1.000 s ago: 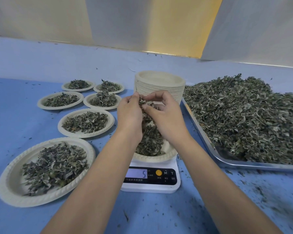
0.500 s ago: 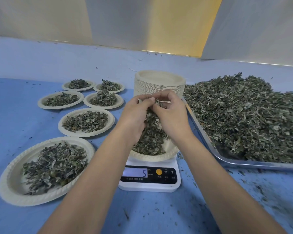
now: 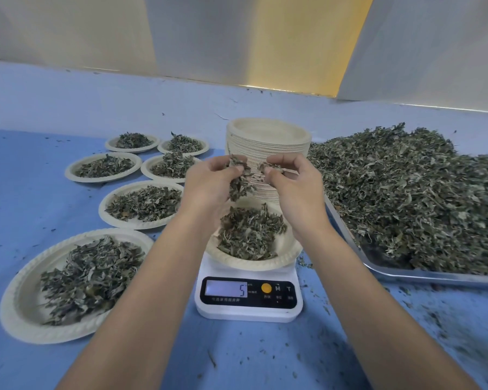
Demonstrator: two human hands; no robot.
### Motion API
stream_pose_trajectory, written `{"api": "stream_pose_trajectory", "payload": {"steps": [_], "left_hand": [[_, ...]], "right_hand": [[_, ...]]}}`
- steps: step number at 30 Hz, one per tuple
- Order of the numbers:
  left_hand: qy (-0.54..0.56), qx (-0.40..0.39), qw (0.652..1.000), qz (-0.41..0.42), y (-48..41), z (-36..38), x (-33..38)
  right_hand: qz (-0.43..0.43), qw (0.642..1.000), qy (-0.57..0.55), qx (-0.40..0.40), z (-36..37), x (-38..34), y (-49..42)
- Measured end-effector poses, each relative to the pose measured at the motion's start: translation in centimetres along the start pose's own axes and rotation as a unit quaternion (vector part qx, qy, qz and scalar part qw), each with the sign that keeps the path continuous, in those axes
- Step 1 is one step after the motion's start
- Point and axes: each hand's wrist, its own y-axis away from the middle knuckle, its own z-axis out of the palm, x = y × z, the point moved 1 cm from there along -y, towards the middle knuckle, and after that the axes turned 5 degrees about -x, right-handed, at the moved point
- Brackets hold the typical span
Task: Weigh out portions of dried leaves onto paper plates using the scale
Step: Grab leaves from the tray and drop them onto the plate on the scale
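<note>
While both hands are hovering just above the scale, the left hand [image 3: 209,187] is gripping a dangling clump of dried leaves [image 3: 238,182] between its curled fingers and thumb, and the right hand [image 3: 293,190] is pinching a smaller tuft of leaves [image 3: 269,166] at its fingertips. The two hands are staying close together without touching, with a narrow gap between them.

Directly beneath them, a paper plate [image 3: 289,250] is resting on the white scale [image 3: 248,309] and holding a loose mound of leaves [image 3: 248,235]. The scale's display [image 3: 226,289] is showing a 5.

Just behind the hands, a tall stack of empty plates [image 3: 268,142] is standing on the blue table [image 3: 26,209]. Toward the table's right edge, a metal tray [image 3: 406,275] is carrying a large heap of loose leaves [image 3: 406,192], and its near-left corner is lying close to the scale.

Toward the left edge, six filled plates [image 3: 107,219] are lying in a loose line running from the near side to the far side. The nearest one [image 3: 17,308] is lying beside the left forearm, and the farthest pair is sitting left of the stack. Leaf crumbs are lying scattered over the table, thickest at the near right.
</note>
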Motion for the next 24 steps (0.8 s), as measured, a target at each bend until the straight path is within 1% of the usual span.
{"api": "stream_pose_trajectory", "payload": {"steps": [4,9,13,15,20,24], "left_hand": [[0.02,0.025,0.999,0.019,-0.56,-0.91,0.46],[0.05,-0.005,0.998,0.024,-0.65,-0.96,0.51],[0.05,-0.013,0.998,0.018,-0.49,-0.91,0.43],[0.044,-0.02,0.999,0.015,-0.38,-0.85,0.48],[0.035,-0.012,0.999,0.015,-0.16,-0.73,0.56],[0.017,-0.018,1.0,0.013,0.06,-0.44,0.2]], "right_hand": [[0.017,1.0,0.011,-0.023,-0.09,0.18,-0.05],[0.04,0.996,-0.003,-0.074,0.16,0.39,-0.04],[0.011,0.991,0.02,-0.128,0.41,0.27,0.36],[0.006,0.989,0.023,-0.143,0.51,0.19,0.46],[0.013,0.992,0.036,-0.12,0.39,0.2,0.37],[0.002,0.995,0.023,-0.098,0.39,-0.16,0.27]]}}
